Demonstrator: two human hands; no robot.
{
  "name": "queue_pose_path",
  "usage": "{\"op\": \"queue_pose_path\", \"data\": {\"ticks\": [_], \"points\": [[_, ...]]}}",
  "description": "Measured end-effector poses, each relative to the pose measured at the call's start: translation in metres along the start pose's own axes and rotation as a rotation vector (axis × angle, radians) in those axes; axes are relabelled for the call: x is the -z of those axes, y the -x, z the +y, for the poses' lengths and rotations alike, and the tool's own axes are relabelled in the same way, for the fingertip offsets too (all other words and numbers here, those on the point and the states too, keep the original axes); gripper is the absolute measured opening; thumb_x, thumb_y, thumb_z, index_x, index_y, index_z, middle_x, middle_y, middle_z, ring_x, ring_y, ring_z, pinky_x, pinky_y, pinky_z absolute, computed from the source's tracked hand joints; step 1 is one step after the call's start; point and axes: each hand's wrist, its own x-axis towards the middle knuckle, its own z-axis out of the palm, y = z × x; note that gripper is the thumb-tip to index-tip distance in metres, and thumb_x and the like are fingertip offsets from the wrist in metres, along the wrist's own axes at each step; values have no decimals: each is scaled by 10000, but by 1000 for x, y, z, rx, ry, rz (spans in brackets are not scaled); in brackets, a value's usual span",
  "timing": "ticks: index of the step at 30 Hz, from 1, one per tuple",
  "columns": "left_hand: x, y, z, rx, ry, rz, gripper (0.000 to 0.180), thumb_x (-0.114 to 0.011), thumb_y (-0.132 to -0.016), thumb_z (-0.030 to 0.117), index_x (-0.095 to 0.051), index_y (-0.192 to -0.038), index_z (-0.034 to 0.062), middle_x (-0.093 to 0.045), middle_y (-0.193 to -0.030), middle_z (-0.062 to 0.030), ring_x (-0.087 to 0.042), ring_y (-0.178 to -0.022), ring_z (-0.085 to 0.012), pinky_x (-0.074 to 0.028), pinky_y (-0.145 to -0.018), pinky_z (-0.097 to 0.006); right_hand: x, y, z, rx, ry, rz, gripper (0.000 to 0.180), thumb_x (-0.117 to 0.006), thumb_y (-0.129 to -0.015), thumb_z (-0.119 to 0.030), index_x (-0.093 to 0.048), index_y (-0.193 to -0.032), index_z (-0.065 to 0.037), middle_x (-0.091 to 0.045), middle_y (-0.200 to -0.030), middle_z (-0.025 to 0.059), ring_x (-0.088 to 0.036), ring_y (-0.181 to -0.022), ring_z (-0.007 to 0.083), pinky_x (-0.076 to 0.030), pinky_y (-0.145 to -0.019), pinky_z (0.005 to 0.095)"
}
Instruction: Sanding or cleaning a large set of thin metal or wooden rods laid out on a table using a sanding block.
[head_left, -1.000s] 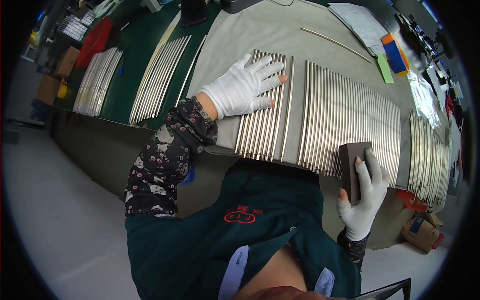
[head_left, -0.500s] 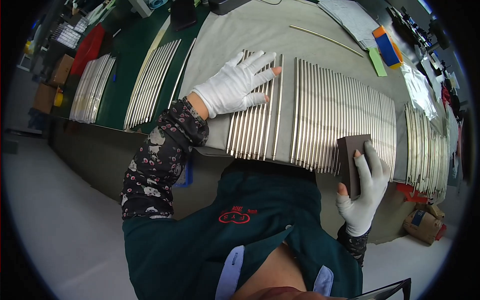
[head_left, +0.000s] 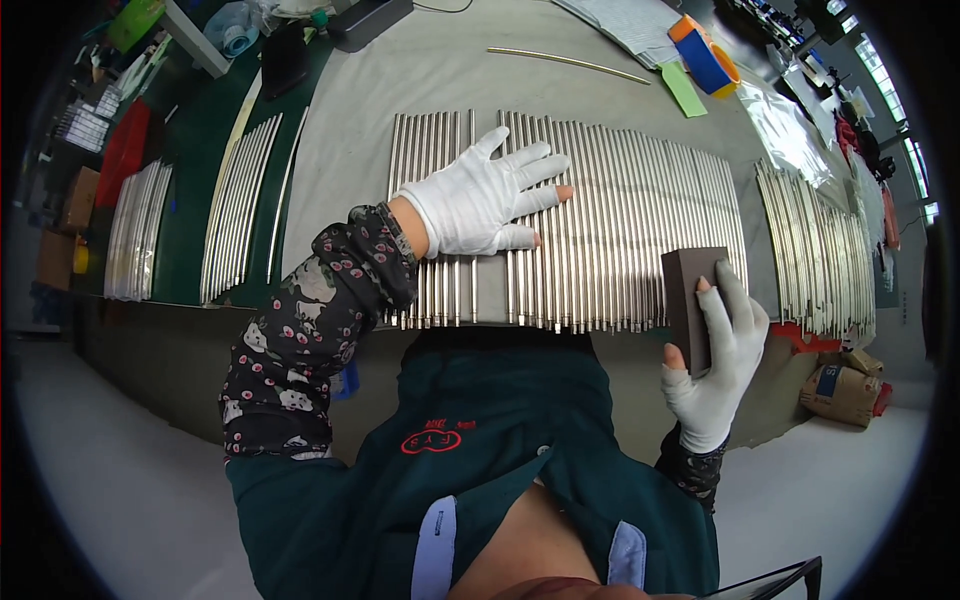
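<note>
Clasping 1 block [head_left: 688, 305] between thumb and fingers of right hand [head_left: 722, 365], by near ends of rods [head_left: 620, 220]; resting left hand [head_left: 475, 198], loosely spread, across rods, well left of block.

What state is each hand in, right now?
Left hand: open, fingers spread over the rods.
Right hand: closed, holding the block.

White gloves [head_left: 465, 200] and black patterned sleeves [head_left: 310, 320] accompany a dark-green shirt [head_left: 490, 435].
</note>
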Motion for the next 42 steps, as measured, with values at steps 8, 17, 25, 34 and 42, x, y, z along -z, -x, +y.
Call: {"op": "queue_pose_path", "data": {"ticks": [8, 17, 25, 34, 42], "points": [[18, 48, -21, 110, -51, -72, 681, -435, -916, 527, -321, -1458, 131, -299, -1508, -127, -299, -1383, -330, -210, -1115, -556, -4, 2, 4, 3, -44, -10, 567, -585, -831, -464, -576, -1222, -53, -508, -1312, 192, -480, -1056, 349, -380, -925, 439], [13, 67, -50, 263, -70, 106, 782, -230, -889, 688, -282, -1478, 177, -283, -1519, -124, -271, -1390, -362, -193, -1130, -561, -6, 2, 7, 21, -46, -21, 594, -578, -832, -484, -573, -1226, -39, -509, -1302, 199, -476, -1056, 359, -370, -932, 448], [16, 14, -32, 137, -38, 118, 722, -365, -900, 618, -319, -1459, 163, -284, -1521, -111, -273, -1397, -336, -205, -1128, -558, -1, 2, 7, 3, -20, 9, 571, -584, -839, -475, -575, -1219, -49, -512, -1308, 188, -478, -1064, 350, -381, -927, 438], [2, -58, 24, -170, 24, 6, 626, -515, -886, 477, -431, -1390, 114, -352, -1472, -137, -312, -1374, -311, -221, -1130, -503, 13, 13, 21, -80, 55, 64, 584, -576, -846, -501, -578, -1211, -45, -515, -1312, 180, -477, -1041, 328, -389, -906, 425], [6, -4, 4, -135, -23, -51, 658, -393, -921, 545, -352, -1435, 136, -322, -1487, -164, -310, -1372, -341, -215, -1111, -551, 6, 19, 30, -97, 17, 61, 597, -566, -851, -508, -574, -1210, -31, -522, -1306, 182, -481, -1033, 326, -389, -906, 424]]}}
